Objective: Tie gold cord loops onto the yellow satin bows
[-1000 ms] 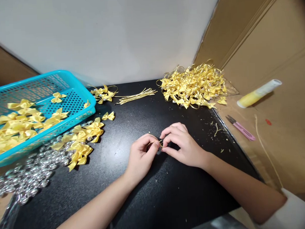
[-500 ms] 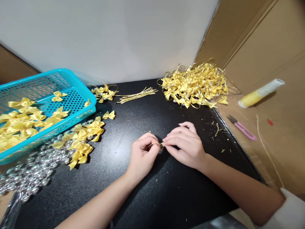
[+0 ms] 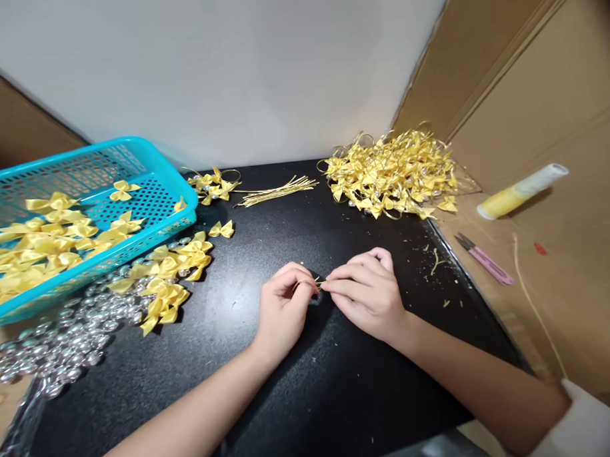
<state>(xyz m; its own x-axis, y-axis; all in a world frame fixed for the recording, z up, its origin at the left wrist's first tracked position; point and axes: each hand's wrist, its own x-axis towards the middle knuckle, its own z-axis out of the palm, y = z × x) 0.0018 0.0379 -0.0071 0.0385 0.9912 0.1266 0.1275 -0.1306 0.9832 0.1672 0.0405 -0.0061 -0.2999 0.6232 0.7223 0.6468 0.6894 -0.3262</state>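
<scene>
Over the middle of the black tabletop (image 3: 271, 403), my left hand (image 3: 286, 308) is closed with thumb and forefinger pinching a thin gold cord (image 3: 317, 283). My right hand (image 3: 368, 289) meets it from the other side, its thumb and fingertips pinched on the cord's end. A short bit of the cord shows between the two hands; the rest is mostly hidden by my left fingers. Something small and shiny under the left fingertips is too hidden to name. To the left lie loose yellow ribbon bows (image 3: 165, 300) and a heap of silver beads (image 3: 63, 343).
A turquoise basket (image 3: 172, 223) with yellow bows stands at left. Behind my hands lie gold cords (image 3: 278, 191) and a small cluster of bows (image 3: 213, 185). At back right sits a big pile of bows with loops (image 3: 390, 175). Pink snips (image 3: 486, 261) and a tube (image 3: 521, 191) lie right.
Both hands still pinch the cord at nearly the same spot. The right fingers have shifted slightly, and more of the cord shows between the fingertips. The whole view has moved a little.
</scene>
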